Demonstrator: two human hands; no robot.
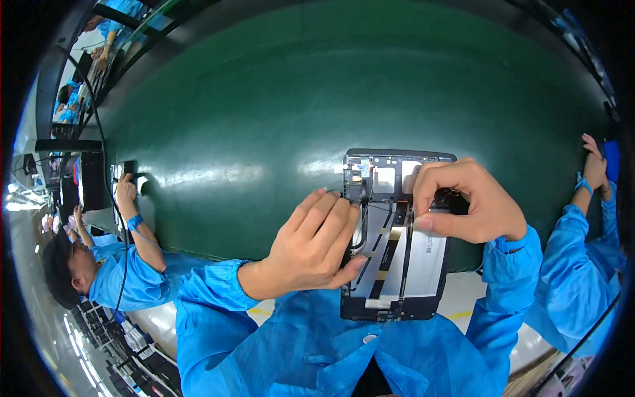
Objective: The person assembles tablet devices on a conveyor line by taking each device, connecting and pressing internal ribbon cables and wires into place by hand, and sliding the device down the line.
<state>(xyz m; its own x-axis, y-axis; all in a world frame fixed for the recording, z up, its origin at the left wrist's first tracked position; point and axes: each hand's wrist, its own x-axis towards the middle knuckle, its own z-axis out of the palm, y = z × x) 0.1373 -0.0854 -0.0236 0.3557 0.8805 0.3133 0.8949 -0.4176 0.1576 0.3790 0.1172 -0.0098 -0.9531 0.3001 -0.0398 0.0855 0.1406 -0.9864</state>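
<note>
An opened tablet (426, 268) lies in front of me, its inside facing up, with a dark frame, a pale panel and thin black ribbon cables (406, 264). Its lower end reaches past the near edge of the green tabletop. My left hand (311, 245) grips the tablet's left side, thumb low on the edge and fingers bent over the upper part. Over the right half, my right hand (463, 205) is closed, thumb and index finger pinched together just above the panel. What sits in that pinch is too small to make out. Dark parts of the tablet show beneath its curled fingers.
The green tabletop (264, 99) stretches away ahead. At the left, a co-worker's hand (126, 192) touches a device by the table edge. Another person's hands (595, 165) are at the right, beside a blue object (612, 161). A black cable (99, 126) hangs at the left.
</note>
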